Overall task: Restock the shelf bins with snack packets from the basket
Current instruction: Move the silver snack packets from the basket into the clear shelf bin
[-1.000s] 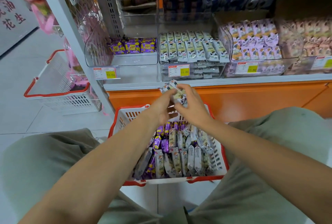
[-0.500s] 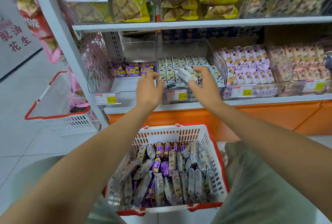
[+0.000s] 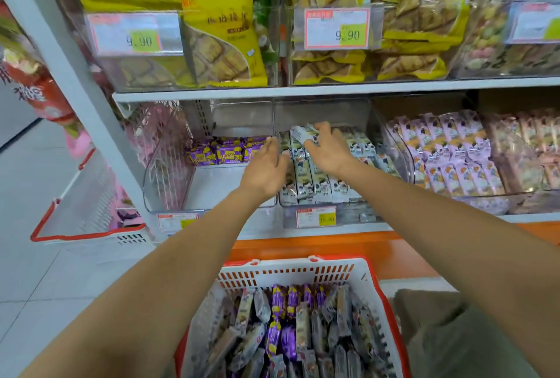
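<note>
The right hand [image 3: 325, 149] is now reaching deeper into the middle bin [image 3: 321, 111], pinching white packets [image 3: 300, 134] above the back rows. The left hand [image 3: 266, 162] is hovering spread beside it. Placement looks close, and the basket [image 3: 288, 270] is still holding plenty.

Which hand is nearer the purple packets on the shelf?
Left. The left hand hovers just right of the purple packets; the right hand is farther right, gripping a white packet.

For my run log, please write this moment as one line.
step: restocking | right grip: holds white packets over middle bin | left grip: open beside it | basket: not yet empty
</note>
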{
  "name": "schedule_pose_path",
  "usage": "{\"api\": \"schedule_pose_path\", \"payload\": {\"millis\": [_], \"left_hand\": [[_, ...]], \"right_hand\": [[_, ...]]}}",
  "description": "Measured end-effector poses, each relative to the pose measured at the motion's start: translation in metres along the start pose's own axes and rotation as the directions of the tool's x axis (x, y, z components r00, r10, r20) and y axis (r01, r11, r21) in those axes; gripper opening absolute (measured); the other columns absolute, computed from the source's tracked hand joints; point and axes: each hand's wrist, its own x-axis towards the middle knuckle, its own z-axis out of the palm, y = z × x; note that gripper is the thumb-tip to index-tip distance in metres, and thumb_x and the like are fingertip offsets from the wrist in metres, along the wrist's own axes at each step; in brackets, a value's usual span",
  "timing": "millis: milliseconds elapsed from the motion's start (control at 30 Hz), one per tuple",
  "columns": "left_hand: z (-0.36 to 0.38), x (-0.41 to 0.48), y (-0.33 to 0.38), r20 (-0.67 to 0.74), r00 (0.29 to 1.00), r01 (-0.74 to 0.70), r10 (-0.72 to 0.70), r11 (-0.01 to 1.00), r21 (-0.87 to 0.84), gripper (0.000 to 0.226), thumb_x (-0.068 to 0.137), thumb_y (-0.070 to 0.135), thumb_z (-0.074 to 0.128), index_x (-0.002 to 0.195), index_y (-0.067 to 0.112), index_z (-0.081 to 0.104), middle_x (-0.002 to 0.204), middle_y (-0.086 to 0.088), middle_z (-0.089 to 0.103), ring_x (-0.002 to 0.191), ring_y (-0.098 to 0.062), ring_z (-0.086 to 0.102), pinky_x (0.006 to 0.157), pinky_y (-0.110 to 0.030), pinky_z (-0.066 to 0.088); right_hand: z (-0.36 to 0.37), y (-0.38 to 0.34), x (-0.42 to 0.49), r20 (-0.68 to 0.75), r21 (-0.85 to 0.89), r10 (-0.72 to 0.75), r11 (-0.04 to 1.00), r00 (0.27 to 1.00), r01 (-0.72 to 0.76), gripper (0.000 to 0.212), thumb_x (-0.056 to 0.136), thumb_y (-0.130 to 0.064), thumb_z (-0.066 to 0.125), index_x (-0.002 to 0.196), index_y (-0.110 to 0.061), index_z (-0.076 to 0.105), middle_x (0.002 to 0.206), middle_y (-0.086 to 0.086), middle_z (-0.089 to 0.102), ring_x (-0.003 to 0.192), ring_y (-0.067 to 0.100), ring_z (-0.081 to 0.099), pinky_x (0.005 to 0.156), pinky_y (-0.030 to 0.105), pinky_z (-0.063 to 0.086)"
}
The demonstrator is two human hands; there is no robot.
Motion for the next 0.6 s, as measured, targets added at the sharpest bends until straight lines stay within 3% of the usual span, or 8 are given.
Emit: {"api": "schedule_pose_path", "payload": {"millis": [267, 467, 600], "left_hand": [[0.001, 0.008, -0.015, 0.004, 0.991, -0.135, 0.136, 0.978, 0.156, 0.062, 0.105, 0.038, 0.023, 0.155, 0.006, 0.003, 0.162, -0.01, 0.002, 0.15, -0.019, 0.004, 0.117, -0.025, 0.008], [0.001, 0.008, -0.021, 0.003, 0.983, -0.182, 0.185, 0.962, 0.206, 0.061, 0.105, 0.041, 0.022, 0.154, 0.009, 0.003, 0.163, -0.008, 0.0, 0.15, -0.018, 0.002, 0.121, -0.03, 0.008], [0.0, 0.008, -0.026, 0.011, 0.978, -0.206, 0.208, 0.953, 0.223, 0.062, 0.105, 0.043, 0.021, 0.155, 0.012, 0.002, 0.163, -0.007, -0.002, 0.15, -0.019, 0.004, 0.121, -0.032, 0.01]], "right_hand": [[0.024, -0.02, 0.045, 0.028, -0.094, 0.024, 0.995, 0.999, -0.022, 0.054, 0.101, -0.036, 0.042, 0.142, -0.003, 0.029, 0.138, 0.028, 0.042, 0.129, 0.04, 0.04, 0.1, 0.038, 0.037], [0.034, -0.019, 0.053, 0.19, -0.036, 0.038, 0.999, 0.981, -0.032, 0.069, 0.1, -0.048, 0.039, 0.154, -0.012, 0.015, 0.158, 0.019, 0.017, 0.144, 0.036, 0.021, 0.115, 0.042, 0.025], [0.018, -0.012, 0.051, 0.28, -0.01, -0.04, 0.999, 0.959, 0.045, 0.064, 0.099, -0.035, 0.046, 0.154, -0.019, 0.018, 0.16, 0.013, 0.015, 0.146, 0.032, 0.019, 0.115, 0.038, 0.023]]}}
